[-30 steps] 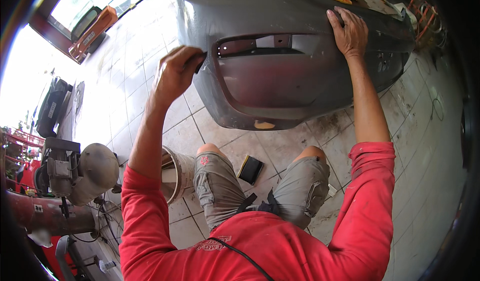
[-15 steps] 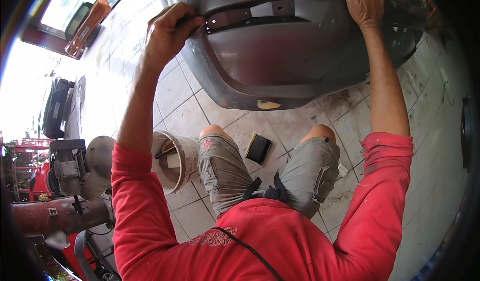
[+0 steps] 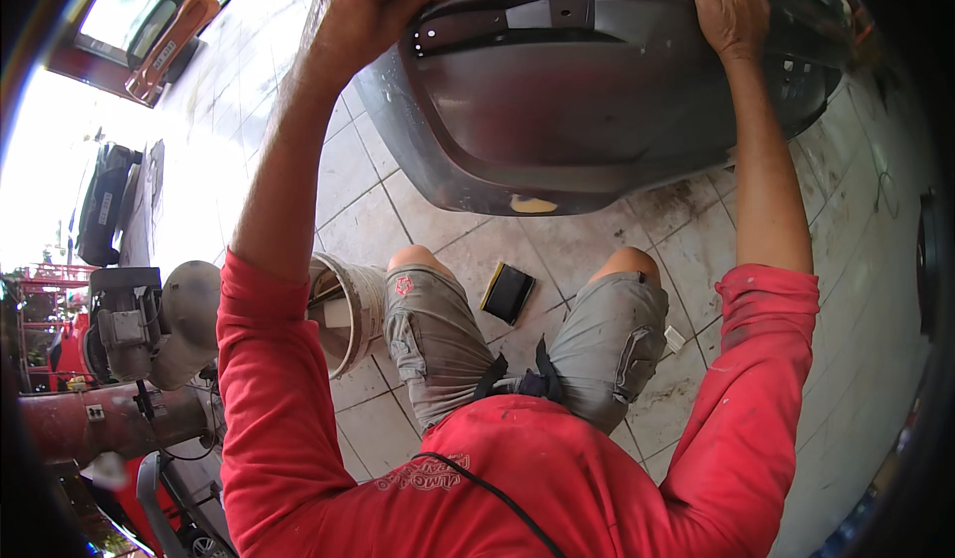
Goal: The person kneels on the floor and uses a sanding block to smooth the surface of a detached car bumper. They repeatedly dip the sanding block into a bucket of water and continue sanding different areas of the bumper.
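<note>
A large dark grey car body panel [image 3: 557,100], looking like a bumper, spans the top of the head view. It has a broad recess, a slot with small holes above it and a pale yellow patch [image 3: 533,204] on its lower edge. Over its upper left part is my left hand [image 3: 370,6], fingers curled and thumb pressed in; anything inside them is hidden. My right hand [image 3: 731,6] lies on the upper right of the panel with its fingers stretched out and nothing visible in it. The panel's top edge is cut off by the frame.
A pale bucket [image 3: 358,314] with things in it stands by my left knee. On the tiled floor [image 3: 438,210] between my knees lies a black pad with a yellow edge [image 3: 507,293]. A grey motor [image 3: 129,319] and a dirty red cylinder [image 3: 119,424] stand at the left.
My left hand has moved up and slightly right, from the left end of the slot to above it. My right hand remains on the panel, almost in the same place.
</note>
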`<action>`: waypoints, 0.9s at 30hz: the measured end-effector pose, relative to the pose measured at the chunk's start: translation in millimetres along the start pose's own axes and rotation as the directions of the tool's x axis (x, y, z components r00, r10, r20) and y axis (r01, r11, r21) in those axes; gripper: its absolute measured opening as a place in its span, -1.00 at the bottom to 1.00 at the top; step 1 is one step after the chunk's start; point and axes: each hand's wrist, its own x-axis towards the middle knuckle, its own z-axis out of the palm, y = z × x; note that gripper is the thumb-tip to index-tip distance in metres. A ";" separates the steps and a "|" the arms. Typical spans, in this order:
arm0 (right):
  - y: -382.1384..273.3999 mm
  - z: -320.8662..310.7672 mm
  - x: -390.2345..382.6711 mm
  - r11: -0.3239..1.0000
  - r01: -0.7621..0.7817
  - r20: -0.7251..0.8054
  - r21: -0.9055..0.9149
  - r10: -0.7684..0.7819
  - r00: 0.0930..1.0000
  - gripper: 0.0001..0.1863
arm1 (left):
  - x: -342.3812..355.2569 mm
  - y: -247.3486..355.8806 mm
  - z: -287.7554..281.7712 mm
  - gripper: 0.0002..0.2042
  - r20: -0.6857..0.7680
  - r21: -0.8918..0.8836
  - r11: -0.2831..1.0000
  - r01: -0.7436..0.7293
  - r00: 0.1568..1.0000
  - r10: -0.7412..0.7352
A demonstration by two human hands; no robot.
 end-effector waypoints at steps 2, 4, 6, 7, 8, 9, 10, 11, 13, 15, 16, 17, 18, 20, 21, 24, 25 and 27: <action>-1.9 0.7 2.3 1.000 -0.001 -0.005 0.026 0.001 1.000 -0.53 | 16.9 -20.3 -15.2 -0.76 -0.142 -0.119 0.991 0.054 0.987 -0.071; 1.4 -1.7 -1.7 1.000 -0.010 0.006 -0.005 0.010 1.000 -0.54 | 16.0 -21.4 -27.1 -0.73 -0.305 -0.114 0.993 -0.010 0.952 -0.026; -2.2 1.0 -3.1 1.000 -0.003 -0.021 -0.019 0.003 1.000 -0.55 | -2.5 -7.1 -31.0 -0.76 -0.381 0.180 0.983 -0.039 0.919 0.106; -1.5 3.1 -2.9 1.000 0.004 -0.039 -0.022 -0.004 0.999 -0.55 | -18.8 -18.5 -16.9 -0.79 -0.412 0.338 0.939 -0.059 0.888 0.204; 6.2 7.8 -3.4 0.998 -0.005 -0.001 -0.057 0.004 1.000 -0.46 | -28.0 -15.4 5.1 -0.77 -0.404 0.313 0.950 -0.009 0.904 0.142; 16.8 17.7 -5.0 0.996 -0.008 0.041 -0.094 0.012 0.999 -0.36 | -28.7 -9.2 36.4 -0.68 -0.337 0.303 0.951 -0.063 0.926 0.168; 23.2 22.9 -1.7 0.992 -0.013 0.079 -0.122 0.023 0.997 -0.26 | -25.9 22.1 70.4 -0.50 -0.294 0.424 0.905 -0.040 0.939 0.179; 22.0 23.5 -0.4 0.993 -0.021 0.072 -0.116 0.030 0.997 -0.27 | -20.6 62.8 99.3 -0.36 -0.227 0.355 0.934 -0.031 0.967 0.119; 6.5 22.3 -0.3 0.996 -0.035 0.069 -0.083 0.041 0.997 -0.29 | 10.8 123.7 141.4 -0.31 -0.102 0.310 0.947 -0.079 0.988 0.116; 16.0 17.4 0.9 0.999 0.017 0.053 -0.040 -0.015 0.998 -0.37 | 32.3 139.0 148.9 -0.32 -0.004 0.344 0.924 -0.168 0.984 0.181; 24.8 15.4 -0.2 0.999 0.033 0.054 -0.020 -0.032 0.998 -0.38 | 35.5 135.7 143.5 -0.32 0.054 0.342 0.917 -0.204 0.979 0.198; 30.6 16.3 -0.6 0.999 0.049 0.054 0.003 -0.049 0.997 -0.40 | 35.5 129.2 134.4 -0.31 0.113 0.340 0.909 -0.239 0.970 0.213; 42.5 13.6 -5.1 0.998 0.065 0.046 -0.014 -0.064 0.997 -0.41 | 18.0 115.4 116.2 -0.31 0.075 0.297 0.935 -0.194 0.981 0.180; 48.9 11.5 -9.4 0.996 0.086 0.013 -0.027 -0.086 0.996 -0.44 | -26.9 54.8 83.4 -0.29 -0.131 0.360 0.926 -0.111 0.977 0.168; 50.3 9.9 -11.0 0.997 0.071 0.010 -0.040 -0.071 0.997 -0.44 | -49.2 35.9 70.6 -0.29 -0.144 0.391 0.919 0.049 0.990 0.009; 40.5 14.8 -11.8 0.999 0.038 0.007 -0.001 -0.038 0.999 -0.45 | -38.2 65.1 82.5 -0.18 -0.153 0.466 0.880 0.092 0.988 -0.022; 40.8 17.3 -10.4 1.000 0.030 -0.001 0.009 -0.030 1.000 -0.45 | -16.3 87.8 99.1 -0.16 -0.159 0.495 0.865 0.085 0.987 -0.007; 41.3 20.4 -11.7 0.999 0.039 0.004 0.034 -0.039 0.999 -0.46 | 24.0 132.7 139.1 -0.11 -0.003 0.419 0.903 -0.098 0.994 0.109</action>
